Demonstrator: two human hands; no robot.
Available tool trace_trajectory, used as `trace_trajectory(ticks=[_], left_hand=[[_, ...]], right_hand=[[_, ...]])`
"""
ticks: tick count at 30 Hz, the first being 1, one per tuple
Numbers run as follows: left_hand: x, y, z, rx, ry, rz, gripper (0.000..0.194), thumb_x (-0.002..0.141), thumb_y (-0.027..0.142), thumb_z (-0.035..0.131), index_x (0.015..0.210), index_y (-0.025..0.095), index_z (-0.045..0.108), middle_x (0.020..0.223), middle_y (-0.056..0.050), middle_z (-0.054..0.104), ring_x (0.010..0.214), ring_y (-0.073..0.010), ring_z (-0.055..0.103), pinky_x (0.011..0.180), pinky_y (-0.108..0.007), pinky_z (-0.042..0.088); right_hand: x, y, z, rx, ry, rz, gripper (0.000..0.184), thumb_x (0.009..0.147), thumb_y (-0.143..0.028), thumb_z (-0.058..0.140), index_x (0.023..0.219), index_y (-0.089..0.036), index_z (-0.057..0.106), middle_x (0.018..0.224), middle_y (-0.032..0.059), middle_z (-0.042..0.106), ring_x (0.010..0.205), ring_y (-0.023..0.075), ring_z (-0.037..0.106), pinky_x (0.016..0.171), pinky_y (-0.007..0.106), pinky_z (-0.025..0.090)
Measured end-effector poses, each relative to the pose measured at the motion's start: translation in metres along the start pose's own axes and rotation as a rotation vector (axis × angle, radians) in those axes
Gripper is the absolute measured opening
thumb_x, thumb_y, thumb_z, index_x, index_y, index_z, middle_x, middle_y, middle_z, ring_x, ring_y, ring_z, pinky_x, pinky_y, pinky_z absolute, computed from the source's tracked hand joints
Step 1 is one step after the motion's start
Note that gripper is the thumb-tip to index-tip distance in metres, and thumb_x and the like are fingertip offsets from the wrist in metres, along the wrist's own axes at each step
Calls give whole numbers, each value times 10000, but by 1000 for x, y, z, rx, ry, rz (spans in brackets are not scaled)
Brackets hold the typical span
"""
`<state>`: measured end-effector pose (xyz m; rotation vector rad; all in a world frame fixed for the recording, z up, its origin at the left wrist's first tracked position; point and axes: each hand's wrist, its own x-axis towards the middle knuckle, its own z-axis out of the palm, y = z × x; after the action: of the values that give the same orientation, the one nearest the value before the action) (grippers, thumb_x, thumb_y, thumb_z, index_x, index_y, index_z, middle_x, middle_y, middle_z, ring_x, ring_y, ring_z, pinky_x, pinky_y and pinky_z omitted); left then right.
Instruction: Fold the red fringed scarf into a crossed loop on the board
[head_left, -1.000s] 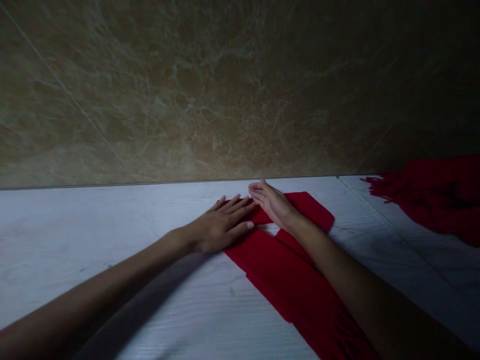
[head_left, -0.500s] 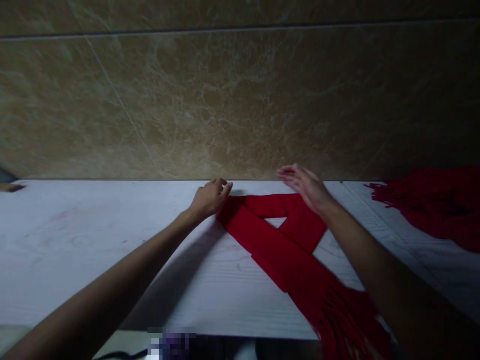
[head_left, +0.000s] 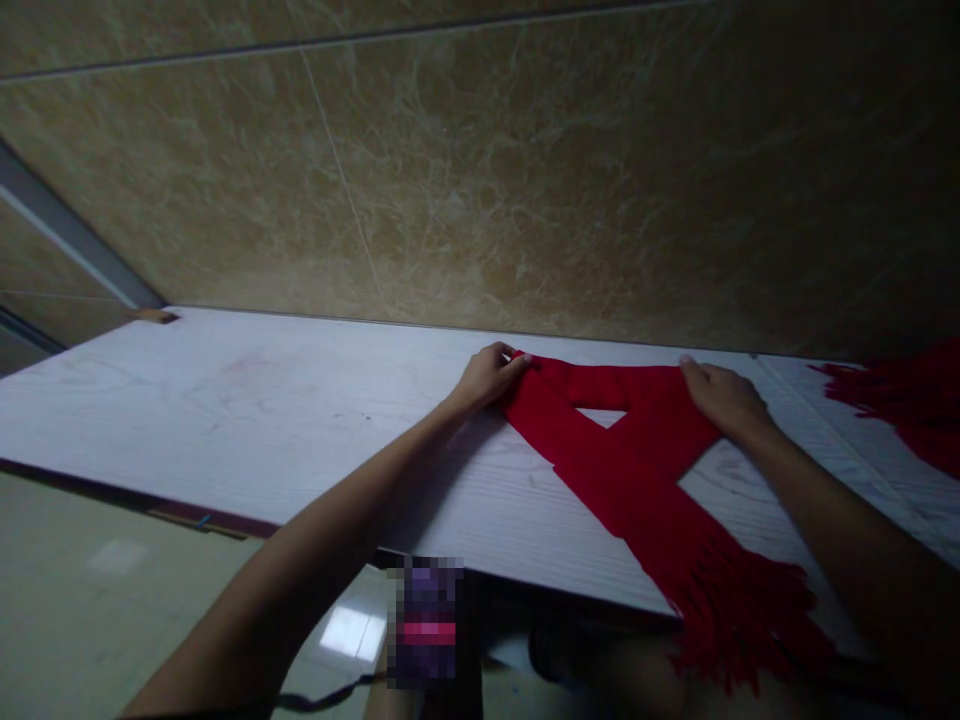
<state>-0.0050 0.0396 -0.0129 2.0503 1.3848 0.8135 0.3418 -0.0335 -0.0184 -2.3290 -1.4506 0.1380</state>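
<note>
A red fringed scarf [head_left: 637,480] lies on the white table [head_left: 262,410], folded into a triangle with its tasselled ends hanging over the near edge. My left hand [head_left: 489,378] grips the left corner of the fold, fingers curled on the cloth. At the right corner, my right hand [head_left: 721,395] rests palm down with its fingers closed over the scarf's edge.
A second red fringed cloth [head_left: 904,400] lies at the far right of the table. A beige marble-tiled wall [head_left: 525,180] rises right behind the table. Tiled floor [head_left: 112,580] shows below the near edge at the left.
My hands have spread apart to the two corners of the fold, and the scarf's top strip has stretched wider. The view has pulled back and tilted, showing the table edge and floor.
</note>
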Motion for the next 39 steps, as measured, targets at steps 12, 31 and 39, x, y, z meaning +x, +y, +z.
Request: trace_trajectory(ticks=[12,31,39], left_hand=[[-9,-6,12,-259,180,126,167,1073,340,568,1086,209,671,893,-57,746,833,-209,686,778,-297,498],[-6,-13,11,-206,240,113,281,1037,377,616,886,164,724,834,-52,729,778,-191,630,729,-279,448],[-5,-12,9,-204,237,139,283,1022,374,616,916,149,751,850,-58,744,797,-204,644,759,-288,474]], right_hand=[[-34,-9,0,284,218,-108,568,883,-799,333,643,-289,403,593,16,480,645,226,484,648,388,381],[-35,-12,3,268,305,-152,631,832,-875,298,610,-297,420,576,26,489,626,235,493,646,408,375],[-33,-8,3,290,288,-218,625,868,-858,350,587,-301,380,548,-5,442,611,209,448,637,379,338]])
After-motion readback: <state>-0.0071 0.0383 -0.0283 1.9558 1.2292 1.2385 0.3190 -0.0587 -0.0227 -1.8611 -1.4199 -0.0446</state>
